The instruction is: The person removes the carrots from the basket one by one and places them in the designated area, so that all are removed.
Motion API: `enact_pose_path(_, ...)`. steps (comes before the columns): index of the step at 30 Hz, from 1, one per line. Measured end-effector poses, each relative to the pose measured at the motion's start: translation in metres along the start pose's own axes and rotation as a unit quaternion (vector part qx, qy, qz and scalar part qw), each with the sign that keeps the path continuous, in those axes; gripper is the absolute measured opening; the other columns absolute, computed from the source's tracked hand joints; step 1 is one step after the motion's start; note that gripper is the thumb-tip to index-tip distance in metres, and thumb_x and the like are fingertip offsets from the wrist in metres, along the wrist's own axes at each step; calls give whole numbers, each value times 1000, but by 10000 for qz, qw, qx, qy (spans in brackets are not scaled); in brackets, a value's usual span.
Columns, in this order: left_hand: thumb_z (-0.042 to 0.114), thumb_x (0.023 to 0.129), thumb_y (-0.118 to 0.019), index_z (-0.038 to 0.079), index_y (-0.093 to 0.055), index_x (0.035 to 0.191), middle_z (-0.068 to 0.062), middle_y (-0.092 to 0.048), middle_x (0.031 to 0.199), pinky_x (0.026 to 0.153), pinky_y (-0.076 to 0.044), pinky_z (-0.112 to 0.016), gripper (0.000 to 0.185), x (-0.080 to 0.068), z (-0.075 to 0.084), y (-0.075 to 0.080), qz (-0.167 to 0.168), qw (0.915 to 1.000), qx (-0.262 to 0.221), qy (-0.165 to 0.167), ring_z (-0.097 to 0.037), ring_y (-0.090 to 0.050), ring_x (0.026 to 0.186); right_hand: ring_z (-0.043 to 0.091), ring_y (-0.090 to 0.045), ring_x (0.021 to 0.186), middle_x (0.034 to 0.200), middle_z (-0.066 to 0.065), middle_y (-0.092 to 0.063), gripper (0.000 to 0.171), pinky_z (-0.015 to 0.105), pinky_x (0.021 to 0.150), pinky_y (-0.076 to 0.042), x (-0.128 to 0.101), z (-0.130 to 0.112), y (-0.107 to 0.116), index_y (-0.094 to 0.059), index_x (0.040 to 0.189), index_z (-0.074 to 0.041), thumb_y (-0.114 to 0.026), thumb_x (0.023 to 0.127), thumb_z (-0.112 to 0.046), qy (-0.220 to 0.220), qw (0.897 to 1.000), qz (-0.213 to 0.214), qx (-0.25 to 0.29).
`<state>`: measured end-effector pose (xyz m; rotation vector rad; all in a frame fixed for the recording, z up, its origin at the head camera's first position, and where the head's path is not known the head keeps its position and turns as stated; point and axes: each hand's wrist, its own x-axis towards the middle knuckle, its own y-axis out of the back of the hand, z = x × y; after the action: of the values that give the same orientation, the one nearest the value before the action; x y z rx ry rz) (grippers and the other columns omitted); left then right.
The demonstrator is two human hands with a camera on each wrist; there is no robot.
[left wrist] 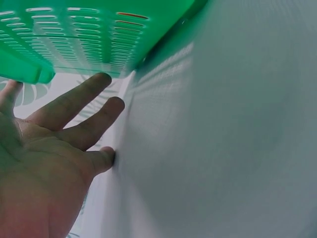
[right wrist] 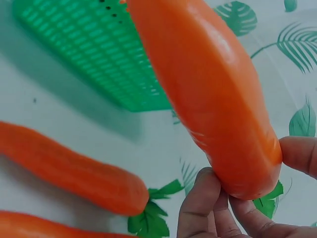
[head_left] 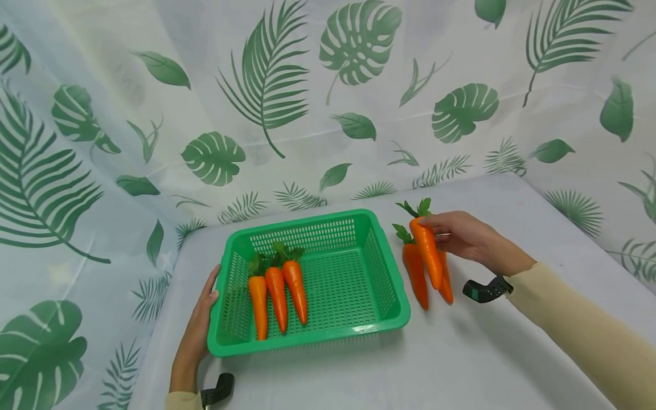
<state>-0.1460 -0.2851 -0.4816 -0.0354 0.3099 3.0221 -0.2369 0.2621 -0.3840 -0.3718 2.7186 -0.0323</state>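
I count three carrots (head_left: 277, 296) lying side by side in the left half of the green basket (head_left: 389, 319), tips toward me and leaves toward the back wall, so I judge that about half the work is done. My right hand (head_left: 463, 234) pinches a fourth carrot (head_left: 427, 253) at its leafy end, fingers and thumb curled round the thick top; the right wrist view shows it tilted, and I think it is lifted clear of the table. It hangs just to the right of the basket, not yet over the rim. Under and beside it two more carrots (head_left: 416, 275) lie on the white table (head_left: 512, 353), close together, the farther one partly hidden behind the held one. So by my reckoning three remain outside: one in hand, two waiting.

My left hand (head_left: 201, 324) rests against the basket's left wall with straight, relaxed fingers, gripping nothing; the left wrist view shows the fingers spread just under the rim. The right half of the basket floor is bare, with room for the rest
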Motion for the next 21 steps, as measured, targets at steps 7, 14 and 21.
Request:
enact_pose_path(7,44,118,-24,32,-8,175,-5,-6,179,96,-43,-24,60,1,1,-2,17,10000,-41,25,-30,-32,139,25,-58,111,117,5,-64,19,34,93,-56,-7,9,19,-75,116,-10,-62,110,-23,-67,9999,66,77)
enact_pose_path(14,44,118,-24,31,-7,175,-6,-5,179,96,-44,-24,61,1,2,-2,6,10000,-14,14,-33,-32,139,23,-60,109,114,1,-66,18,34,92,-57,-12,17,35,-76,107,-17,-60,111,-23,-206,9995,105,197)
enact_pose_path(21,43,118,-24,32,-7,175,-5,-4,179,96,-42,-23,60,0,2,-2,-32,10000,-53,19,-28,-31,139,21,-62,104,109,0,-68,21,33,91,-57,-16,25,47,-79,102,-18,-60,111,-22,-244,9990,213,322)
